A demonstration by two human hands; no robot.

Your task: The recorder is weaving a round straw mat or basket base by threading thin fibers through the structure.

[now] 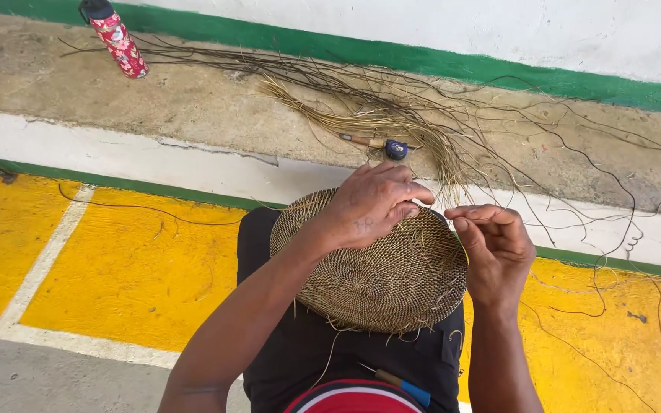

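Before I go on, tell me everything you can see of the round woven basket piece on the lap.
The woven basket piece is a round, shallow disc of tan fibre coiled in rings from a centre, with loose strand ends sticking out along its near edge. It rests tilted on the person's dark-clothed lap. The left hand lies over its far rim, gripping it. The right hand pinches a thin strand beside its right edge. It looks unfinished.
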